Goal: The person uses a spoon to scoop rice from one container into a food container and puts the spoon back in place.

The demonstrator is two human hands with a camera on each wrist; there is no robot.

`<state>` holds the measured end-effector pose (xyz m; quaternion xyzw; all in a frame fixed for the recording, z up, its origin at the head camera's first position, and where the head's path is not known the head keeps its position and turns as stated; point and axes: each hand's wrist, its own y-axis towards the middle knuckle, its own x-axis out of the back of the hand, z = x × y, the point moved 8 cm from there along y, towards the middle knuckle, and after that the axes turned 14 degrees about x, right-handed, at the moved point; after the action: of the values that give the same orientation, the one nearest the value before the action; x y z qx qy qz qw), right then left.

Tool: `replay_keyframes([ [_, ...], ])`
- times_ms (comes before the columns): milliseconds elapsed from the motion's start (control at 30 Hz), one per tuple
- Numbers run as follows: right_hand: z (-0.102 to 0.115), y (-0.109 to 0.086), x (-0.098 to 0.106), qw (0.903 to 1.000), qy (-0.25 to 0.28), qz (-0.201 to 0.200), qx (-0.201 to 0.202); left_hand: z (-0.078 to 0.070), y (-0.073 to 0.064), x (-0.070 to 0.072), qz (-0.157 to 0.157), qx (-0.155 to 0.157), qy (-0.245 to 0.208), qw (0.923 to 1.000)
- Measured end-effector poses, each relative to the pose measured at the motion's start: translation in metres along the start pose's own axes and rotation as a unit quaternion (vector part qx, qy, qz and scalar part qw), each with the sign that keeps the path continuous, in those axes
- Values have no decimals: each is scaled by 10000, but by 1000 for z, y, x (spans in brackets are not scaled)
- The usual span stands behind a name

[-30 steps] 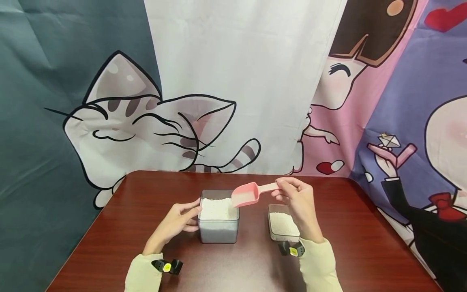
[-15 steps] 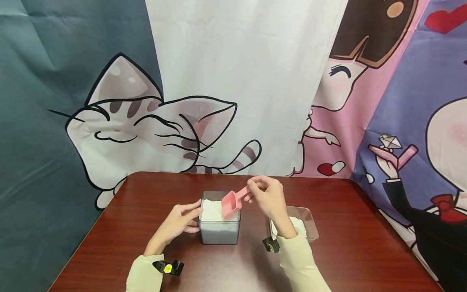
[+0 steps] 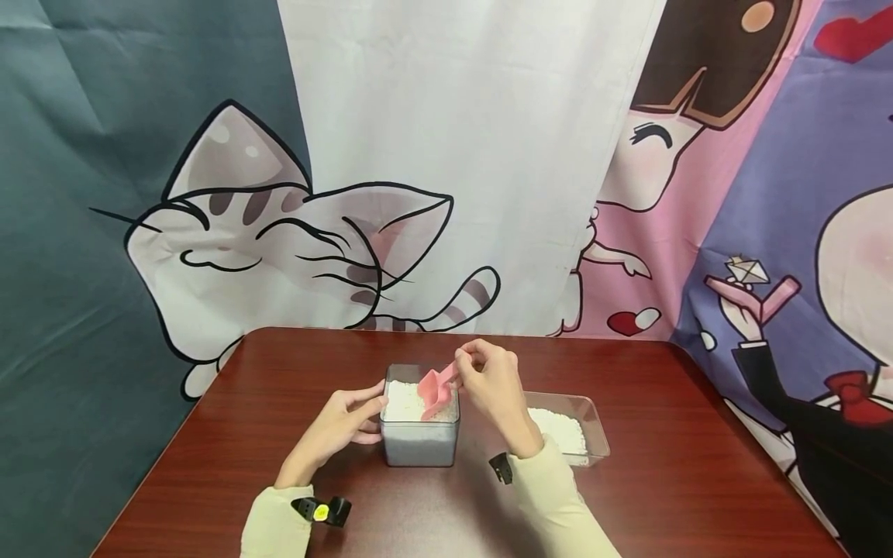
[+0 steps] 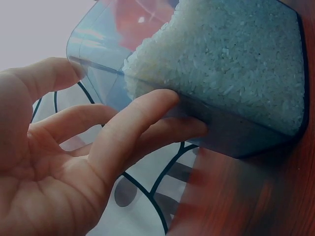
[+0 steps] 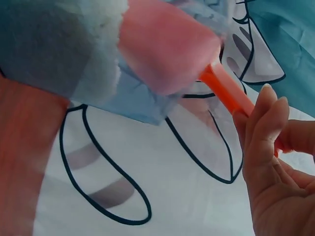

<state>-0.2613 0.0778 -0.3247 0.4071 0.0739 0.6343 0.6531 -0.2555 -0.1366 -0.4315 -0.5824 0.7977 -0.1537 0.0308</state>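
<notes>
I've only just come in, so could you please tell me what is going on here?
A person's right hand grips a pink scoop at or just above the rice in a grey see-through container. The left hand touches that container's left side with its fingers. A clear tray of white grains stands further right.

1 left hand (image 3: 342, 425), 1 right hand (image 3: 494, 392), 1 pink scoop (image 3: 432, 394) are showing; 1 grey bin (image 3: 418, 447) plus 1 clear tray (image 3: 594, 428) are making 2 containers; 2 sleeves (image 3: 275, 523), 2 black wrist devices (image 3: 339, 511), 1 table (image 3: 391, 515), 1 printed cat (image 3: 230, 232) are appearing
</notes>
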Motion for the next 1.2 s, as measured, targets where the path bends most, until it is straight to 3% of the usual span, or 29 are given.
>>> replay_keyframes([
  [367, -17, -9, -23, 9991, 171, -5, -397, 0, -2, 2, -31, -8, 17, 10000],
  [567, -26, -13, -33, 9927, 899, 24, -799, 0, -2, 5, -79, 19, 41, 10000],
  [700, -32, -15, -32, 9897, 981, -66, -1037, 1, -2, 4, -72, 34, 51, 10000],
  [800, -39, -19, -32, 9811, 1329, -181, -1394, 1, -2, 4, -78, 65, 54, 9999],
  [933, -48, -24, -31, 9599, 2040, -451, -1868, 2, -1, 4, -103, 93, 65, 9999],
  [1200, -54, -31, -21, 9433, 2467, -916, -2025, 1, 0, 0, 22, 40, 2, 10000],
])
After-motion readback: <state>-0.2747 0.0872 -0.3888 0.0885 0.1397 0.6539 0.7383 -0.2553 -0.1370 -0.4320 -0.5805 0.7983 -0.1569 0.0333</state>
